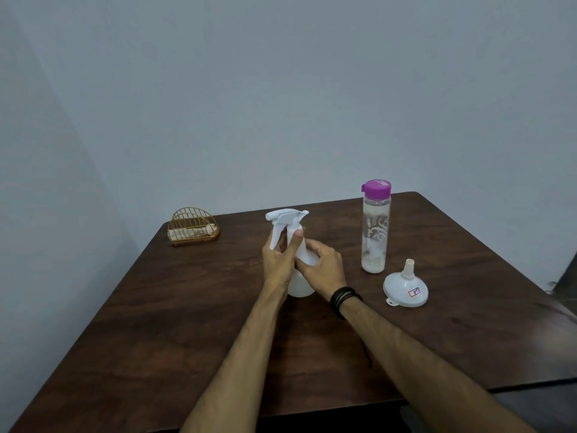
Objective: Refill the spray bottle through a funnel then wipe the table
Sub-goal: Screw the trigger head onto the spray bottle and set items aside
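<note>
Dim, even indoor light; soft wide-angle frame, nothing glaring hard.

Light is falling flat and cool across the grey wall (281, 89), darkening toward the left and the corners. The dark wood table (187, 323) is picking up a faint sheen near the far right side and at the near right edge. Shadows are lying soft and short under the spray bottle (296, 260), the water bottle (375, 229) and the funnel (406, 289). Whole frame is looking slightly smeared, print on the water bottle unreadable. Table edges are bowing outward from lens distortion; near forearms are stretching large and soft toward the bottom.
</note>
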Demonstrator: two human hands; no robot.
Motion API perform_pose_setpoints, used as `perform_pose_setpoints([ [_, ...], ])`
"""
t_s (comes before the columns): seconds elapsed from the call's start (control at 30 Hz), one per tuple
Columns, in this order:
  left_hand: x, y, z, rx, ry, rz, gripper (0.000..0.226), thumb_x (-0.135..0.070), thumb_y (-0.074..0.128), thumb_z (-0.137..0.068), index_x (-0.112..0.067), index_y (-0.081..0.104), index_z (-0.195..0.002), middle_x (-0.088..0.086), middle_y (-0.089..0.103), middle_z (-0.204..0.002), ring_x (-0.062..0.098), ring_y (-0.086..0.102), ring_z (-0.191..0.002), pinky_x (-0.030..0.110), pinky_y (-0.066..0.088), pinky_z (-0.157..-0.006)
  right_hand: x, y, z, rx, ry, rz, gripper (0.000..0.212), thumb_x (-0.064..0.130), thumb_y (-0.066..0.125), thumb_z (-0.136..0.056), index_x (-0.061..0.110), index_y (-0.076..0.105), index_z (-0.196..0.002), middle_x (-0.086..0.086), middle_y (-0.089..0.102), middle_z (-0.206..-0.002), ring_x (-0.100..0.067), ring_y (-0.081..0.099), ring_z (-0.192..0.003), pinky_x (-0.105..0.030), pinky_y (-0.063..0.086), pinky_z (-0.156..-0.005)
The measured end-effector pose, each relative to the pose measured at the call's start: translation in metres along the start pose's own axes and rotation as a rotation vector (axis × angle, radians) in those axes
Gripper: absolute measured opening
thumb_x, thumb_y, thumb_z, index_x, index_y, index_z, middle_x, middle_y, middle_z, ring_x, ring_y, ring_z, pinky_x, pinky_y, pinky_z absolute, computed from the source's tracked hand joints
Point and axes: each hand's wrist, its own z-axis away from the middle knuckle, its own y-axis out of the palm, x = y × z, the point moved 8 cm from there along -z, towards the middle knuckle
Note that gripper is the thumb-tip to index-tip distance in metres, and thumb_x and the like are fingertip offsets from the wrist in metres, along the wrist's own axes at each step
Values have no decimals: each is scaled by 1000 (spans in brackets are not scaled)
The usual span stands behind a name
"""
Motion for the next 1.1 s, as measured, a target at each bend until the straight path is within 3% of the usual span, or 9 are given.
perform_pose_setpoints([
  [0.17, 3, -4, 4, -3, -49, -9, 30, -29, 76, -87, -25, 67, -115, -11, 76, -94, 9, 73, -92, 20, 55, -71, 6, -1, 6, 56, -23, 72, 48, 41, 77, -79, 22, 67, -122, 10, 70, -113, -2, 63, -103, -25, 54, -90],
  [0.27, 6, -15, 8, -48, -13, -76, 66, -40, 88, -70, -29, 58, -128, -9, 69, -118, 12, 66, -109, 30, 56, -86, 12, -9, 17, 57, -106, 175, 53, 43, 76, -79, 24, 61, -126, 10, 63, -121, -4, 58, -108, -23, 49, -93],
  [0.37, -1, -37, 25, -296, 74, -35, 89, -46, 88, -57, -24, 47, -133, -5, 55, -130, 11, 53, -121, 35, 44, -102, 18, -39, 30, -76, -211, 266, 42, 45, 71, -83, 24, 62, -118, 10, 60, -113, -5, 58, -101, -28, 53, -85],
  [0.43, -21, -47, 51, -545, 232, -192, 80, -54, 79, -62, -17, 46, -125, -1, 50, -122, 17, 47, -115, 44, 40, -100, 26, -71, 38, -214, -285, 292, 30, 36, 72, -84, 21, 65, -109, 8, 59, -102, -7, 57, -92, -28, 53, -78],
  [0.5, -46, -32, 80, -643, 447, -429, 71, -55, 74, -68, -9, 46, -114, 6, 47, -114, 23, 46, -107, 45, 38, -94, 32, -108, 47, -383, -332, 341, 24, 30, 75, -83, 17, 65, -101, 3, 59, -97, -11, 55, -88, -27, 49, -75],
  [0.63, -57, 41, 107, -347, 800, -611, 59, -36, 81, -73, 2, 51, -107, 13, 51, -109, 29, 51, -101, 41, 43, -89, 18, -171, 62, -562, -221, 472, 38, 35, 76, -78, 14, 60, -105, -1, 60, -104, -19, 53, -94, -34, 47, -78],
  [0.77, -28, 98, 96, -15, 611, -567, 54, -32, 79, -78, -9, 50, -117, 2, 54, -110, 12, 54, -99, 33, 52, -82, -29, -200, 70, -426, 89, 508, 71, 53, 81, -67, 17, 55, -123, 0, 56, -125, -20, 50, -115, -39, 45, -95],
  [0.9, 10, 124, 71, -37, 275, -600, 79, -46, 83, -70, -14, 44, -131, 1, 51, -126, 13, 53, -111, 32, 52, -90, -76, -199, 75, -162, 276, 423, 92, 50, 87, -59, 20, 47, -136, 0, 55, -136, -20, 53, -123, -36, 46, -100],
  [1.1, 75, 148, 31, 100, -104, -605, 112, -60, 85, -56, -16, 34, -145, 4, 45, -145, 22, 48, -131, 42, 45, -107, -80, -198, 58, -61, 206, 409, 75, 50, 85, -50, 33, 56, -117, 12, 66, -108, -11, 64, -99, -31, 53, -85],
])
